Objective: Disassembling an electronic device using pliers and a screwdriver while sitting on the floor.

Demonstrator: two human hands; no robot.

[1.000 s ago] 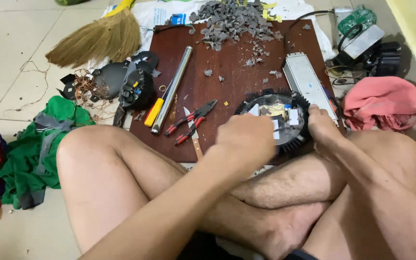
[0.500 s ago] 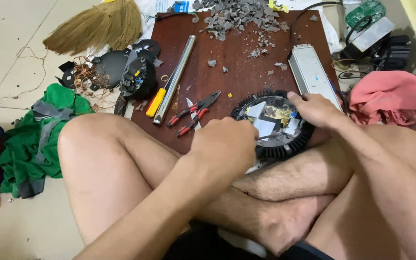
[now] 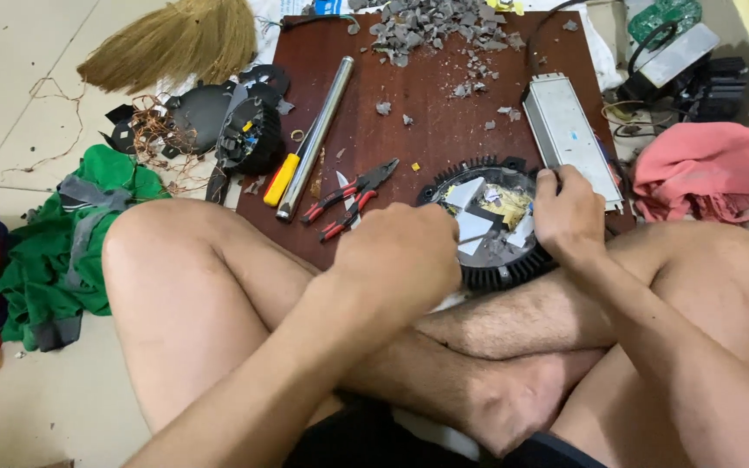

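Observation:
A round black finned lamp housing lies at the near edge of a dark wooden board, against my crossed legs. White and yellow broken pieces fill its open top. My right hand grips the housing's right rim. My left hand is closed at its left side, and a thin metal tip pokes from the fist into the housing. Red-handled pliers lie just left of it.
On the board lie a metal tube, a yellow-handled tool, grey rubble and a long silver driver box. Another black housing, copper wire, a broom, green cloth and pink cloth surround it.
The right hand slid from the housing's far right edge onto its rim. The left fist stayed at the housing's left side. The view shifted slightly.

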